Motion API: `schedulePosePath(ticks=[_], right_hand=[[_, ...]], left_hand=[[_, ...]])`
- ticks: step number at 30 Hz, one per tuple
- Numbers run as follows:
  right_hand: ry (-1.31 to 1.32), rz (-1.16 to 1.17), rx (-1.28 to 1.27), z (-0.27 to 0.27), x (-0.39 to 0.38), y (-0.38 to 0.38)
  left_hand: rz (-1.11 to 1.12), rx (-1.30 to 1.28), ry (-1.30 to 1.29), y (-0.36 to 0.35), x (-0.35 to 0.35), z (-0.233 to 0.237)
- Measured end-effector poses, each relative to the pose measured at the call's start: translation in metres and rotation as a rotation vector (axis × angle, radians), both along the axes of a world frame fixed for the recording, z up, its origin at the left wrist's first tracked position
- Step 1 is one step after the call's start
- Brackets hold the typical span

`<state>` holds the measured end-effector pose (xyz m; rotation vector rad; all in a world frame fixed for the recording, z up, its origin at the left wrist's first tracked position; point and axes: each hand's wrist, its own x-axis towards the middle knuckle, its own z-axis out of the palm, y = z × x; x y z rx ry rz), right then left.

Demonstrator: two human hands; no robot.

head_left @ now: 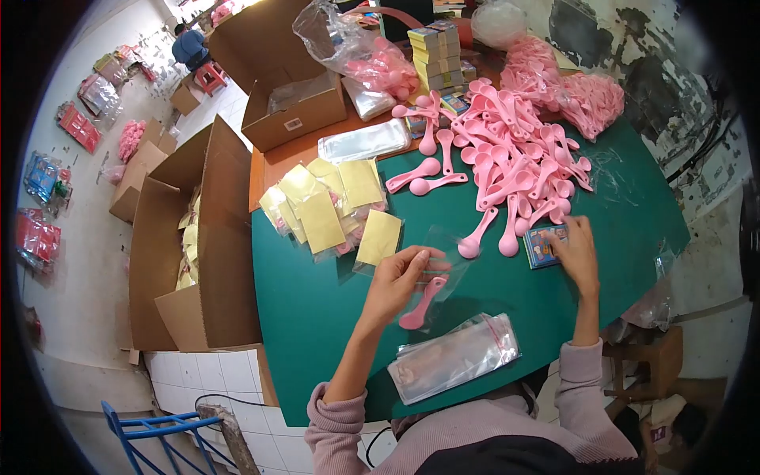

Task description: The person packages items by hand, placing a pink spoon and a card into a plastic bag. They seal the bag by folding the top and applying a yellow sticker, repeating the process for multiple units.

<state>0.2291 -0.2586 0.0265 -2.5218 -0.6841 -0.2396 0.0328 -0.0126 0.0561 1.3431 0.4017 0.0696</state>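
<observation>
My left hand [402, 279] pinches a clear plastic bag [451, 265] with a pink measuring spoon [425, 301] inside it. At the right, my right hand [578, 252] has its fingers closed at the edge of a small stack of blue printed cards [540, 252]. Just beyond both hands lies a large heap of pink measuring spoons [514, 150], some with their handles toward me. Flat clear bags [455, 360] are piled on the green table [317, 348] near my body. Left of my hand, filled bags with yellow cards [323, 222] overlap one another.
An open cardboard box [229, 261] with packed bags stands against the table's left edge. Another box [293, 119] sits at the back left. Bundled cards [435, 55] and more clear bags [364, 141] are behind the spoons. Far off, a person [190, 47] sits on a red stool.
</observation>
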Motion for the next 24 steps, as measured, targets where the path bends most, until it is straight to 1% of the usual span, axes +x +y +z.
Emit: schedulePosePath(ticks=[1, 3, 4, 6, 7, 9, 10, 12, 13, 15, 16, 18, 19, 20, 23, 24], right_hand=[[-0.004, -0.002, -0.004, -0.007, 0.006, -0.012], [0.133, -0.065, -0.035, -0.009, 0.011, -0.022], [0.132, -0.062, -0.036, -0.009, 0.011, -0.021], [0.07, -0.25, -0.031, 0.005, 0.0, -0.012], [0.07, -0.251, -0.031, 0.01, -0.004, -0.009], [-0.044, -0.328, -0.177, 0.02, -0.01, -0.002], [-0.046, -0.322, -0.175, 0.023, -0.011, 0.0], [-0.254, -0.095, -0.066, 0.032, -0.015, 0.001], [-0.253, -0.093, -0.068, 0.04, -0.019, 0.005], [0.162, 0.189, 0.202, 0.06, -0.032, 0.021], [0.16, 0.187, 0.203, 0.066, -0.04, 0.03], [0.395, 0.305, 0.596, 0.074, -0.056, 0.049], [0.455, 0.302, 0.715, 0.072, -0.06, 0.057], [0.456, 0.309, 0.715, 0.074, -0.062, 0.059], [0.504, 0.464, 0.455, 0.083, -0.066, 0.062], [0.501, 0.467, 0.455, 0.086, -0.066, 0.061]], left_hand=[[-0.002, -0.004, -0.004, 0.001, 0.001, 0.001], [0.004, -0.007, 0.03, 0.001, 0.002, 0.005], [0.006, -0.008, 0.029, 0.002, 0.002, 0.003], [-0.044, 0.026, -0.002, 0.004, 0.003, -0.003], [-0.046, 0.025, -0.002, 0.003, 0.004, -0.005], [-0.055, 0.023, -0.013, 0.001, 0.004, -0.009], [-0.049, 0.025, -0.015, 0.0, 0.005, -0.01], [-0.102, 0.047, -0.016, -0.002, 0.006, -0.011], [-0.1, 0.045, -0.015, -0.004, 0.006, -0.011], [-0.11, 0.05, -0.039, -0.006, 0.007, -0.009], [-0.113, 0.051, -0.04, -0.007, 0.008, -0.009], [-0.126, 0.072, -0.032, -0.009, 0.007, -0.01], [-0.118, 0.075, -0.032, -0.009, 0.007, -0.011], [-0.11, 0.108, -0.026, -0.009, 0.007, -0.013], [-0.088, 0.156, -0.018, -0.01, 0.007, -0.011], [-0.079, 0.168, -0.014, -0.009, 0.007, -0.01]])
